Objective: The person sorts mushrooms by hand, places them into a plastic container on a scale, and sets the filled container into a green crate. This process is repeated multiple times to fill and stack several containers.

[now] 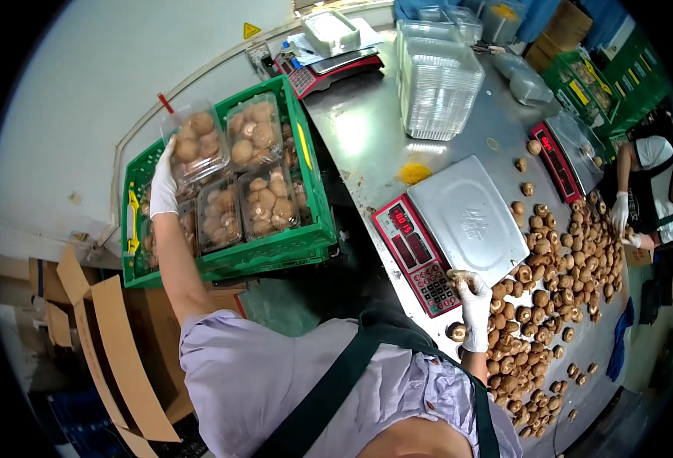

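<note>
My left hand (163, 183), in a white glove, grips the side of a clear plastic box of mushrooms (198, 141) over the far left corner of a green crate (317, 191). Several similar filled boxes, one a mushroom box (252, 133), sit inside that crate. My right hand (474, 305), also gloved, is beside the keypad of a red scale (420, 252) with a bare metal pan (470, 221). Its fingers are curled together; whatever they may hold is too small to make out. Loose mushrooms (531, 359) spread over the table to the right of this hand.
Tall stacks of clear plastic boxes (439, 84) stand at the table's back. A second scale (558, 164) is at the right, near a co-worker's gloved hand (619, 214). Another scale (329, 70) bears a tray. Open cardboard boxes (115, 343) lie at lower left.
</note>
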Demonstrator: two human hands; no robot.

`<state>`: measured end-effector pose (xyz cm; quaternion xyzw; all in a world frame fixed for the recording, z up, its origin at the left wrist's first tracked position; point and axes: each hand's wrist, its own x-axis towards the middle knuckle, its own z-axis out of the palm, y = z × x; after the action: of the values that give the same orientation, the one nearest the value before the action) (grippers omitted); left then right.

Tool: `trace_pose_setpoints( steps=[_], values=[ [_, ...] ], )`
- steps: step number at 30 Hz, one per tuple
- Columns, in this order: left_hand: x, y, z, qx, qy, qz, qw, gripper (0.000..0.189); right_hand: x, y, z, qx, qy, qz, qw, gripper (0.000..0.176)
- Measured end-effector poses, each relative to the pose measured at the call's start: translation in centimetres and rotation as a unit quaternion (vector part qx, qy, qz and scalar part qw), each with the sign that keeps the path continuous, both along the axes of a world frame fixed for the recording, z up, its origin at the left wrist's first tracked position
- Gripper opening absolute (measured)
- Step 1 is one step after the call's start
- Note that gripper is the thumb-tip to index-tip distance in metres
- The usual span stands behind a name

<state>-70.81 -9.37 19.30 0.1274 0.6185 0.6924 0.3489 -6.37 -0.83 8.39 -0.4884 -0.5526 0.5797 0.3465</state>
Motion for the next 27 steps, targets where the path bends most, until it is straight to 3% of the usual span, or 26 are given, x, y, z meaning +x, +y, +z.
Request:
trace_pose_setpoints(
  steps=[2,4,6,8,10,11,12,14,16,19,22,23,24,26,27],
  values=[
    [-1.1,1.5,-1.7,-0.226,0.155,0.088,0.958,0.072,0.5,-0.1,0.1,-0.003,0.004,-0.019,1.000,0.017],
    [-6.1,1.8,-5.3,-0.358,0.301,-0.055,0.882,0.078,0.3,-0.3,1.3,-0.008,0.009,-0.037,0.999,0.014],
    [-5.3,4.7,-3.3,-0.405,0.402,-0.043,0.820,0.072,1.1,-0.6,0.7,-0.007,0.000,-0.038,0.999,0.016],
    [0.0,9.1,0.1,-0.508,0.545,0.051,0.666,0.061,1.4,-1.0,1.7,-0.001,-0.060,-0.040,0.997,0.017],
    [0.3,13.7,-0.4,-0.328,0.643,0.053,0.690,0.054,1.7,-1.5,2.1,-0.013,-0.055,-0.060,0.997,0.017],
    [3.4,16.2,0.6,-0.239,0.630,0.027,0.738,0.044,1.9,-1.8,2.0,-0.008,-0.068,-0.072,0.995,0.017],
    [6.0,18.8,1.1,-0.218,0.637,0.005,0.740,0.044,2.1,-2.2,1.7,-0.005,-0.083,-0.085,0.993,0.018],
    [11.2,23.7,1.5,-0.019,0.670,-0.118,0.733,0.037,2.8,-2.9,0.6,0.001,-0.114,-0.110,0.987,0.019],
    [16.4,28.3,1.3,0.083,0.676,-0.189,0.707,0.031,2.8,-3.6,2.8,-0.038,-0.171,-0.129,0.976,0.019],
    [22.0,35.2,-0.1,0.145,0.709,-0.258,0.640,0.031,3.6,-5.0,3.1,-0.008,-0.165,-0.168,0.972,0.018],
    [26.2,40.4,-1.5,0.149,0.808,-0.245,0.515,0.039,4.8,-6.8,2.2,-0.013,-0.136,-0.226,0.964,0.017],
    [27.3,41.7,-1.7,0.134,0.819,-0.257,0.496,0.043,5.1,-7.4,2.1,-0.015,-0.133,-0.248,0.959,0.017],
    [28.0,42.7,-2.0,0.145,0.818,-0.266,0.488,0.043,5.4,-8.1,2.0,-0.018,-0.131,-0.270,0.954,0.017],
    [30.5,42.5,-1.3,-0.093,0.765,-0.337,0.540,0.046,6.0,-9.4,2.0,0.035,-0.161,-0.311,0.936,0.016],
    [29.9,44.0,-2.1,-0.094,0.767,-0.330,0.542,0.045,6.4,-10.0,1.3,0.044,-0.179,-0.323,0.928,0.017]
  ],
)
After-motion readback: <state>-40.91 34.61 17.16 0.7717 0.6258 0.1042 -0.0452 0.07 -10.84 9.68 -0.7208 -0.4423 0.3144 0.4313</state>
